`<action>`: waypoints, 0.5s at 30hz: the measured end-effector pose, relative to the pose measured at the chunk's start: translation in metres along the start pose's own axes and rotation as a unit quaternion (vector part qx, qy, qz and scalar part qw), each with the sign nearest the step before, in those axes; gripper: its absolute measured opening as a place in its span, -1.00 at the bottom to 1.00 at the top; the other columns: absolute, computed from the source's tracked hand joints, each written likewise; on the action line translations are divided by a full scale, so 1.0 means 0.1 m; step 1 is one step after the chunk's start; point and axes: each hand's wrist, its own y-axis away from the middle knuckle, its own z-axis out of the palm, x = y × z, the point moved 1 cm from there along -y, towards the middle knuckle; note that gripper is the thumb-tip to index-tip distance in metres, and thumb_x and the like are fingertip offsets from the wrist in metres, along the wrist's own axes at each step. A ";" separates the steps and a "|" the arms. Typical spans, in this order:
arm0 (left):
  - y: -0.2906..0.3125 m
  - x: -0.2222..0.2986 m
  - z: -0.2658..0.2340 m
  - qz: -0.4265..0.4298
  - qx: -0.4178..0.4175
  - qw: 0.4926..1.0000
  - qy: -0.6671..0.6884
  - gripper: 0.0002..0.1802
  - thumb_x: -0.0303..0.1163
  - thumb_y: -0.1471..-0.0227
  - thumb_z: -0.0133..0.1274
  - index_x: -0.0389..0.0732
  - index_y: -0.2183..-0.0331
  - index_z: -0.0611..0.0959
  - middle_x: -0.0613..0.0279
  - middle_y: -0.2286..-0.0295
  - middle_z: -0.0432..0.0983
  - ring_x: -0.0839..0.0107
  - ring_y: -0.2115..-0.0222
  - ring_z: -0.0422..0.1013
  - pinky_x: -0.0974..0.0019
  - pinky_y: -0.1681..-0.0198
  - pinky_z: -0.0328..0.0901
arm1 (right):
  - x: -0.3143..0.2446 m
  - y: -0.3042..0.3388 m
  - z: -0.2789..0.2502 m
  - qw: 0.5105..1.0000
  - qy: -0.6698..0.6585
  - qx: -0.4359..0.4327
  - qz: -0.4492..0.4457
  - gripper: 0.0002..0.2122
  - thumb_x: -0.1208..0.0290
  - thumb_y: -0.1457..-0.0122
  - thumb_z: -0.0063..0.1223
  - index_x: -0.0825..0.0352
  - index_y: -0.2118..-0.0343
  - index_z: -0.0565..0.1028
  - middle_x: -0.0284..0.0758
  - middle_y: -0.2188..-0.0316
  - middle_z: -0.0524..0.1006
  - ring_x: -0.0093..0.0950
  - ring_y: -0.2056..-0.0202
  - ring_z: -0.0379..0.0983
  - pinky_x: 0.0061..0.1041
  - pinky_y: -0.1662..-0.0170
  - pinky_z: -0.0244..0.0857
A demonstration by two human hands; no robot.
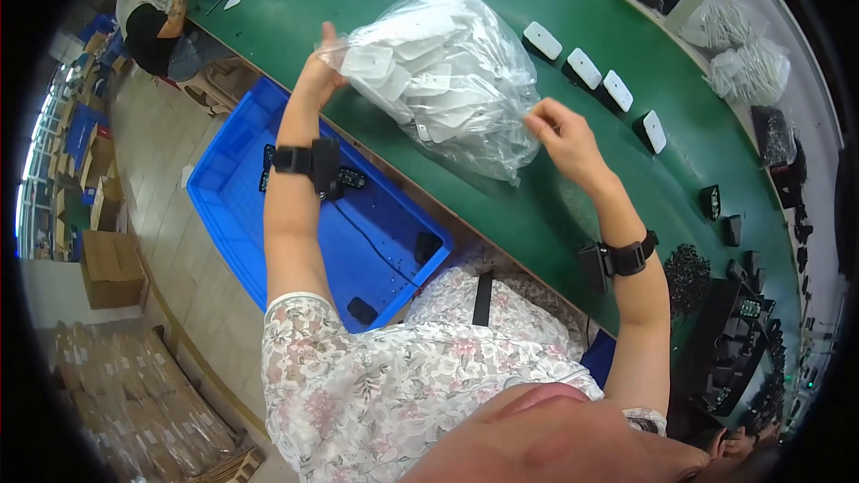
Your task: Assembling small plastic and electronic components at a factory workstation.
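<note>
A large clear plastic bag (510, 80) full of flat white rounded plates (429, 80) lies on the green table in front of me. My left hand (319, 76) grips the film at the bag's left edge, thumb raised and fingers partly hidden by the film. At the bag's right side, my right hand (564, 136) is closed in a pinch on the loose plastic. The bag's film is crumpled, and the plates inside lie at many angles. Black straps with small devices sit on both my forearms.
Black-and-white casings (617, 89) stand in a curved row beyond the bag. Below the table's near edge is a blue bin (242, 179) with a few black parts. Small black parts (687, 273) and a black tray lie right. Another person sits at the far left.
</note>
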 end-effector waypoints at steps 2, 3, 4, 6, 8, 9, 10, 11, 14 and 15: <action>-0.20 0.14 0.12 -0.025 -0.025 0.999 -0.031 -0.21 0.29 -0.10 -0.37 -0.25 0.15 0.55 0.22 0.23 0.52 0.45 0.26 0.45 0.39 0.26 0.34 | 0.03 -0.07 -0.04 0.997 -0.055 0.059 -0.006 -0.82 0.36 -0.18 0.01 0.40 0.37 0.42 -0.43 0.53 0.40 -0.68 0.47 0.31 -0.65 0.36 0.24; -0.29 0.20 0.18 -0.055 -0.060 0.993 -0.090 -0.33 0.16 -0.14 -0.28 -0.27 0.15 0.54 0.25 0.24 0.52 0.50 0.29 0.44 0.44 0.26 0.34 | 0.04 -0.10 -0.05 0.988 -0.107 0.113 -0.018 -0.81 0.34 -0.18 0.02 0.40 0.36 0.43 -0.43 0.52 0.42 -0.67 0.47 0.32 -0.65 0.36 0.24; -0.32 0.25 0.27 -0.081 -0.095 0.981 -0.151 -0.45 0.03 -0.18 -0.18 -0.29 0.15 0.54 0.29 0.25 0.52 0.55 0.32 0.43 0.48 0.25 0.34 | 0.07 -0.10 -0.03 0.984 -0.117 0.132 -0.016 -0.77 0.31 -0.17 0.03 0.41 0.29 0.44 -0.41 0.48 0.46 -0.65 0.48 0.34 -0.64 0.36 0.26; -0.42 0.21 0.35 -0.023 -0.098 0.971 -0.216 -0.54 -0.06 -0.17 -0.12 -0.29 0.18 0.55 0.32 0.31 0.51 0.58 0.35 0.40 0.50 0.29 0.32 | 0.12 -0.09 0.06 0.988 -0.107 0.113 -0.015 -0.76 0.31 -0.17 0.03 0.41 0.25 0.43 -0.40 0.47 0.46 -0.64 0.48 0.35 -0.63 0.36 0.26; -0.47 0.26 0.43 0.032 -0.103 0.955 -0.278 -0.63 -0.15 -0.16 -0.07 -0.28 0.21 0.56 0.36 0.36 0.51 0.61 0.39 0.38 0.53 0.32 0.30 | 0.04 -0.11 0.14 0.993 -0.095 0.076 0.000 -0.75 0.33 -0.15 0.06 0.39 0.19 0.43 -0.37 0.47 0.47 -0.63 0.48 0.35 -0.61 0.38 0.27; -0.50 0.31 0.47 0.104 -0.085 0.954 -0.269 -0.69 -0.22 -0.14 -0.03 -0.28 0.25 0.57 0.40 0.40 0.49 0.64 0.41 0.35 0.54 0.35 0.27 | 0.05 -0.13 0.16 0.992 -0.099 0.079 0.001 -0.75 0.33 -0.15 0.06 0.39 0.19 0.43 -0.37 0.47 0.47 -0.63 0.48 0.35 -0.61 0.38 0.27; -0.50 0.36 0.55 0.174 -0.066 0.948 -0.259 -0.76 -0.29 -0.12 0.00 -0.27 0.28 0.58 0.44 0.44 0.47 0.66 0.43 0.33 0.55 0.38 0.24 | 0.07 -0.17 0.18 0.988 -0.105 0.109 -0.014 -0.76 0.34 -0.14 0.06 0.39 0.21 0.44 -0.36 0.47 0.47 -0.62 0.48 0.36 -0.60 0.39 0.27; -0.43 0.41 0.69 0.171 -0.069 0.948 -0.260 -0.76 -0.29 -0.12 0.00 -0.27 0.28 0.58 0.44 0.44 0.47 0.66 0.43 0.33 0.55 0.38 0.24 | 0.09 -0.17 0.20 0.984 -0.110 0.137 -0.028 -0.77 0.35 -0.14 0.07 0.40 0.23 0.44 -0.35 0.47 0.48 -0.61 0.49 0.36 -0.59 0.39 0.27; -0.22 0.59 1.04 0.296 0.055 0.951 -0.073 -0.74 -0.30 -0.12 0.00 -0.30 0.47 0.55 0.46 0.58 0.37 0.66 0.55 0.20 0.53 0.49 0.13 | 0.16 -0.16 0.21 0.980 -0.094 0.175 -0.023 -0.83 0.38 -0.13 0.05 0.39 0.32 0.43 -0.32 0.46 0.49 -0.57 0.51 0.37 -0.58 0.40 0.27; -0.19 0.53 1.12 0.295 0.061 0.951 -0.074 -0.74 -0.30 -0.12 0.00 -0.30 0.47 0.55 0.46 0.58 0.37 0.66 0.55 0.20 0.53 0.49 0.13 | 0.17 -0.16 0.22 0.982 -0.079 0.170 -0.019 -0.84 0.39 -0.13 0.05 0.38 0.35 0.42 -0.31 0.46 0.49 -0.56 0.51 0.38 -0.57 0.40 0.27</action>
